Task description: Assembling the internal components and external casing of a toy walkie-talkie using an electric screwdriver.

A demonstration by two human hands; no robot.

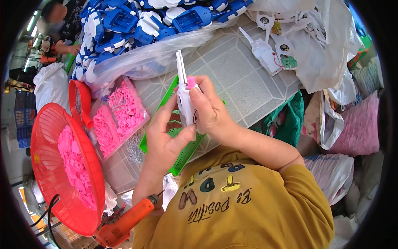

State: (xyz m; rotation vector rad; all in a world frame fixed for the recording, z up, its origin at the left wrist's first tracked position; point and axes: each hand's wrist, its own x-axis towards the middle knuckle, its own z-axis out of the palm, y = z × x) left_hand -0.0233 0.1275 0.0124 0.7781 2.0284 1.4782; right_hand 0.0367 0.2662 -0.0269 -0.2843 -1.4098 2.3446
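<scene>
While both hands meet over the tiled worktop (244, 89), they share one white moulded plastic toy shell with two thin prongs (183, 93), held upright at the centre of the head view. The right hand (211, 110) closes around the shell from the three o'clock side, its thumb pressing a small pink plastic button piece (191, 82) against the shell's upper part. The left hand (166, 139) cups the shell's lower end from seven o'clock, fingers curled up along its side and thumb across the base; neither hand is open.

To do this well, I judge the left hand should keep the shell steady and vertical while the right thumb pushes the pink piece squarely, not at a slant, so it seats without bending the prongs.

Both forearms rise from six o'clock, the right elbow bent sharply above a mustard-yellow shirt (257, 207).

Beneath the hands lies a green perforated plastic tray (186, 153). At nine o'clock a round red plastic basket (89, 166) holds more pink pieces; a clear bag of pink parts (120, 116) sits between. An orange electric screwdriver (128, 220) rests at seven o'clock, and blue-and-white toy housings in a clear bag (137, 20) pile at twelve.
</scene>
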